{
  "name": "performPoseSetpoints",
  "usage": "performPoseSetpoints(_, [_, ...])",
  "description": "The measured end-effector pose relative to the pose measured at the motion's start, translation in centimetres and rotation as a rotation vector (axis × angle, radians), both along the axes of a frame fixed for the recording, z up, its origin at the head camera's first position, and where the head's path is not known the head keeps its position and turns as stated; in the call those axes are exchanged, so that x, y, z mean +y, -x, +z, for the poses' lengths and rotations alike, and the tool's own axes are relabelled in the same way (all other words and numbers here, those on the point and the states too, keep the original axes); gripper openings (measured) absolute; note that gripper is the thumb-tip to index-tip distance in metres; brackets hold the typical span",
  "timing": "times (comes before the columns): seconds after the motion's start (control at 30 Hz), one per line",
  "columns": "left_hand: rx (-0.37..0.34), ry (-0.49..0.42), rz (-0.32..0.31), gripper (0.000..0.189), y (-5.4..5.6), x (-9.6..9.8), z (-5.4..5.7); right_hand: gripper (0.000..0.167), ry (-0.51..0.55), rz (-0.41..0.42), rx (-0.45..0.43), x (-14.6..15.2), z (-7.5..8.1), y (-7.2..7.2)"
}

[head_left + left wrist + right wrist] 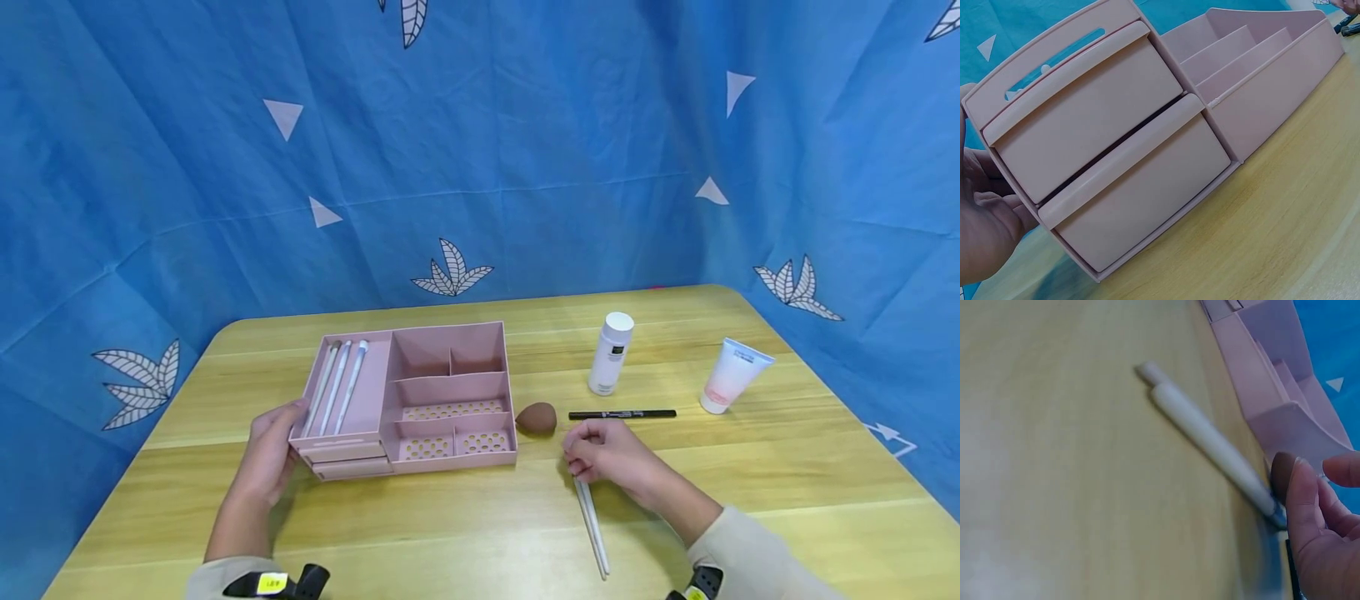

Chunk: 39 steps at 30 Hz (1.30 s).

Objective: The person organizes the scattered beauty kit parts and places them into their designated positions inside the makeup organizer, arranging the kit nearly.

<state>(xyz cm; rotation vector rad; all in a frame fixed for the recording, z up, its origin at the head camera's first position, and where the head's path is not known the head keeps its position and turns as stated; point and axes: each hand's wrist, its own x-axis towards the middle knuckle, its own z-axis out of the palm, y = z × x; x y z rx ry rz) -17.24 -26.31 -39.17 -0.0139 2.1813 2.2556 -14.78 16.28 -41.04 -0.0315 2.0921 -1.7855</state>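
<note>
My left hand (268, 454) holds the left side of a pink desk organizer (375, 433). In the left wrist view, curled fingers (991, 169) lie along its side wall, beside two closed drawers (1091, 112). Three slim white-handled sticks (335, 387) lie on the organizer's top left. My right hand (611, 454) is over the far ends of two white sticks (592, 529) on the table. In the right wrist view its thumb and forefinger stand apart, near the sticks (1210, 440); no grip on them shows. The sticks' far tips are partly hidden.
A brown egg-shaped sponge (537, 418) sits right of the organizer. Behind my right hand lies a black pen (622, 414). Farther back stand a white bottle (611, 354) and a white-and-pink tube (735, 375). A blue cloth (480, 150) hangs behind the wooden table (450, 533).
</note>
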Motion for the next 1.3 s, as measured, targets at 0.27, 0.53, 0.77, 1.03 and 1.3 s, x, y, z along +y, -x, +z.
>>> performPoseSetpoints(0.27, [-0.001,0.002,-0.006,0.029,0.0,0.0,0.0,0.017,-0.051,-0.025,-0.003,0.8,-0.4,-0.7])
performPoseSetpoints(0.53, [0.005,-0.002,0.006,0.03,0.0,0.0,0.0,0.013,-0.178,-0.015,0.033,0.9,-0.7,-1.0])
performPoseSetpoints(0.77, [0.009,-0.003,0.004,0.029,0.0,0.0,0.0,0.012,-0.268,-0.028,0.063,0.8,-0.8,-1.0])
performPoseSetpoints(1.03, [0.026,-0.005,-0.012,0.027,0.0,-0.1,-0.2,0.013,-0.294,0.01,0.105,0.8,-0.5,-1.2])
performPoseSetpoints(1.3, [0.017,0.013,-0.006,0.028,0.1,-0.1,-0.2,0.014,-0.369,0.014,0.106,0.7,0.0,-1.1])
